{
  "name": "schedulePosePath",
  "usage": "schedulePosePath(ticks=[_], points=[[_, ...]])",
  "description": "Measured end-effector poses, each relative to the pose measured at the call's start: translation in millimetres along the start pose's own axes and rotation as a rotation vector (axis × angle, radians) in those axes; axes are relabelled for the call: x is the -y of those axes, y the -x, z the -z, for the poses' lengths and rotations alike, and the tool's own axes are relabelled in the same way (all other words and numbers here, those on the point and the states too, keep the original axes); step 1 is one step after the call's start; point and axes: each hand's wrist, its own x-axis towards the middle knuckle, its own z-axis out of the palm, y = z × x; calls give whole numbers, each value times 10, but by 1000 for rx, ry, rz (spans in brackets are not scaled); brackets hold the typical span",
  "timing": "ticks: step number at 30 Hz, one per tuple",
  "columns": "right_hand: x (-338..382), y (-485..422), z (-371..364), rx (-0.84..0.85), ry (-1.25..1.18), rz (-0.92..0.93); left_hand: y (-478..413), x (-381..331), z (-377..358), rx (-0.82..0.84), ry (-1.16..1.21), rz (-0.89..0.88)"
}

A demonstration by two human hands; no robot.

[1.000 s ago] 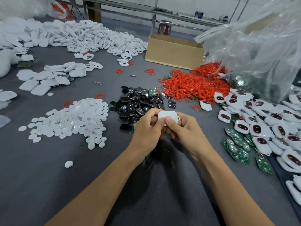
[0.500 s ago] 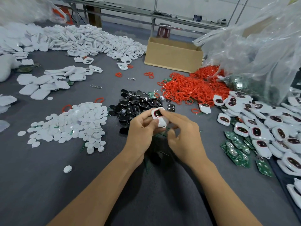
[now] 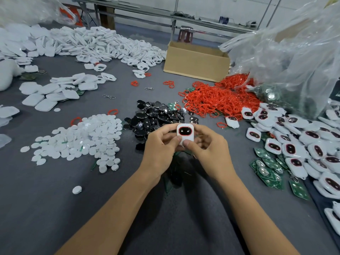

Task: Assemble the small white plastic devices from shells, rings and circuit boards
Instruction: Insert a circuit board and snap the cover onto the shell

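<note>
both hands, left hand (image 3: pixel 159 151) and right hand (image 3: pixel 207 150), pinch the white device (image 3: pixel 185 134) face-up above the worktop's (image 3: pixel 46 208) middle.
</note>
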Motion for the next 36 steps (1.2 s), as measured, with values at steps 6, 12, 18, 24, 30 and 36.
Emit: schedulePosePath(ticks=[6,12,18,24,30,36], points=[[-85,-22,10,79,-170,-147,25,15,-2,4,-74,-38],[-134,-52,34,62,-174,-231,44,11,-10,17,-182,-71],[-70,-33,12,131,-250,-245,41,-7,-5,0,-164,-45],[-80,-46,49,105,-241,-274,36,20,-1,20,-192,-48],[-76,-27,23,130,-288,-225,18,31,10,-5,-188,-47],[-73,-36,60,206,-375,-233,13,22,15,-53,-27,3]])
